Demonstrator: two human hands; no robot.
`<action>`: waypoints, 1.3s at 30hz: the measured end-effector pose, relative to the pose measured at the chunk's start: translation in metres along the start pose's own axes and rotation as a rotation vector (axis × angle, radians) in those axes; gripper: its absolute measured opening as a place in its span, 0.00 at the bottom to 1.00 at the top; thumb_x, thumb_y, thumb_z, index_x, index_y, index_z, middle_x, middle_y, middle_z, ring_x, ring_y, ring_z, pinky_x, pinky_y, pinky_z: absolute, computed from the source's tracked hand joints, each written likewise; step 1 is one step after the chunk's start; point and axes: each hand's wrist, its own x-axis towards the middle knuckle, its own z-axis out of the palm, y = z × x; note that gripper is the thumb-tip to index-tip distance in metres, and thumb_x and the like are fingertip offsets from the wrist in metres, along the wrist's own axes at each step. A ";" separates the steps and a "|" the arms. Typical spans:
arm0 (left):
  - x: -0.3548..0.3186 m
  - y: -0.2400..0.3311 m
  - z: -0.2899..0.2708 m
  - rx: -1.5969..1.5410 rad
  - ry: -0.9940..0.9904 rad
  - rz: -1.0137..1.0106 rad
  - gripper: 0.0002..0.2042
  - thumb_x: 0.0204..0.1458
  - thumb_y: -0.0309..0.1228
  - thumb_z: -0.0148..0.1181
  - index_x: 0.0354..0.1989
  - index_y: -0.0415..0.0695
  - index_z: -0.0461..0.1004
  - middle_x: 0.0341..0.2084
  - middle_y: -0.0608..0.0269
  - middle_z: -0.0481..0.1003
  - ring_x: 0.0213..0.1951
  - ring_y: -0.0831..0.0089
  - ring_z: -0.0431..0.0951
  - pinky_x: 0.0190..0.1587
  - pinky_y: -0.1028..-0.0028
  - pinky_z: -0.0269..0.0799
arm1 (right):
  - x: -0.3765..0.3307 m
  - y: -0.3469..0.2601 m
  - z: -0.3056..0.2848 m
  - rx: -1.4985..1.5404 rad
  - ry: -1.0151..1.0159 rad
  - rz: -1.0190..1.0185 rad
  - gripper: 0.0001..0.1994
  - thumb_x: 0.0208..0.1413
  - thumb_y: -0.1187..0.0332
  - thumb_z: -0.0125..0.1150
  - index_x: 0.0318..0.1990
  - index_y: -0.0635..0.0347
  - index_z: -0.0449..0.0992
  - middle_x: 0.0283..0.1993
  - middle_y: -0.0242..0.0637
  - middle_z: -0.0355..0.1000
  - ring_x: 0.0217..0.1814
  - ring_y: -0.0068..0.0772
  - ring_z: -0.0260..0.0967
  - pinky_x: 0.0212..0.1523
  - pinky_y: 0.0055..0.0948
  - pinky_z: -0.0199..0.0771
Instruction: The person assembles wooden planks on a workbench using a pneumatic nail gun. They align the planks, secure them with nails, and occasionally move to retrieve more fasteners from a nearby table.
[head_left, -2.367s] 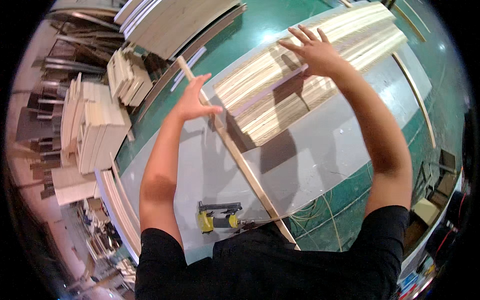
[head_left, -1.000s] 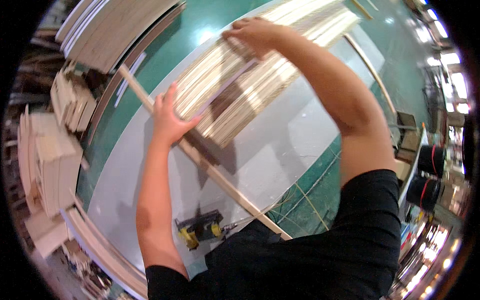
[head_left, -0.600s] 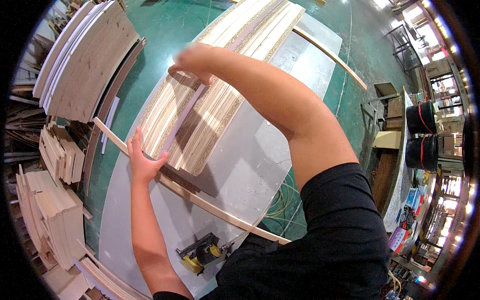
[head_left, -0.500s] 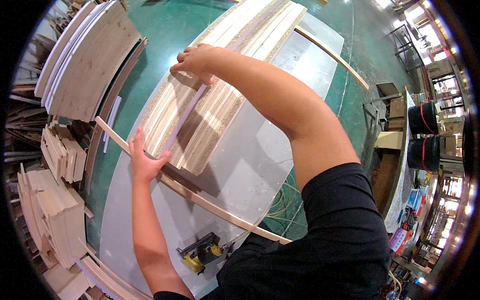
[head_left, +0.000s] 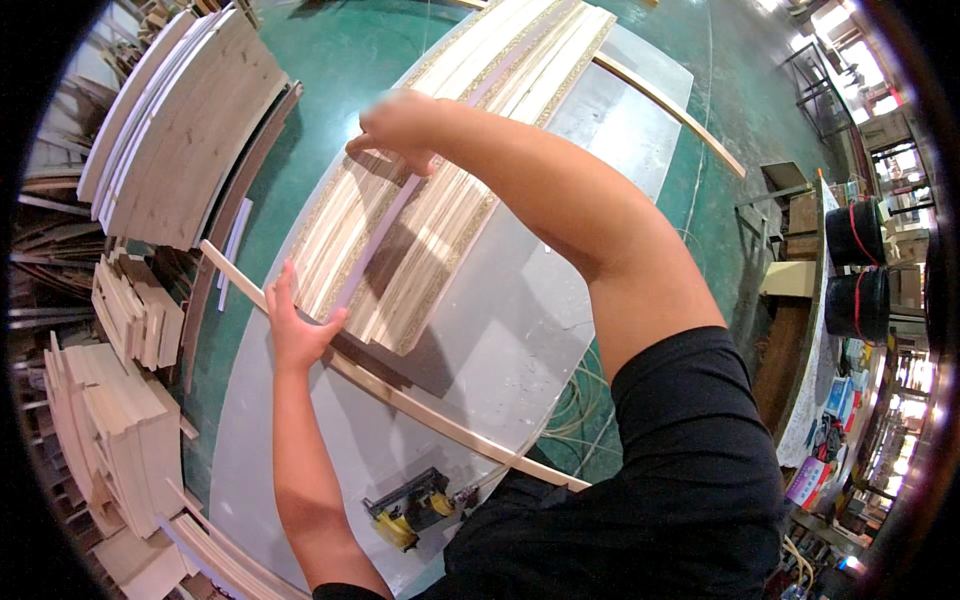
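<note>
A long stack of veneered boards (head_left: 440, 190) is squared against a wooden batten (head_left: 400, 395), left hand (head_left: 295, 325) splayed flat on its end, right hand (head_left: 400, 125) apparently pressed loosely on top, alignment seemingly unfinished.

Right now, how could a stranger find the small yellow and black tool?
Start at the grey table holding the stack of wood strips. Follow the long wooden batten towards the person. The yellow and black power tool lies just past it, the only non-wooden object there.
</note>
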 end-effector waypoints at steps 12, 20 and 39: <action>0.003 -0.001 0.002 0.086 -0.001 0.001 0.52 0.30 0.37 0.79 0.71 0.53 0.58 0.56 0.49 0.64 0.58 0.50 0.69 0.61 0.57 0.67 | -0.002 0.004 -0.007 -0.143 -0.004 -0.037 0.56 0.21 0.63 0.83 0.69 0.28 0.64 0.49 0.31 0.73 0.53 0.40 0.74 0.46 0.42 0.75; 0.002 0.009 0.000 0.045 -0.024 -0.044 0.54 0.30 0.35 0.79 0.72 0.54 0.57 0.58 0.49 0.62 0.59 0.50 0.68 0.63 0.56 0.65 | 0.002 0.005 0.006 0.012 0.022 -0.014 0.59 0.20 0.72 0.83 0.68 0.25 0.61 0.62 0.34 0.66 0.66 0.46 0.63 0.57 0.50 0.71; -0.010 -0.011 -0.020 0.093 -0.047 -0.106 0.57 0.30 0.53 0.78 0.71 0.45 0.55 0.63 0.43 0.60 0.65 0.47 0.60 0.69 0.53 0.56 | 0.017 -0.018 0.007 0.119 0.140 -0.115 0.55 0.29 0.74 0.80 0.72 0.39 0.58 0.69 0.41 0.60 0.74 0.47 0.54 0.69 0.47 0.62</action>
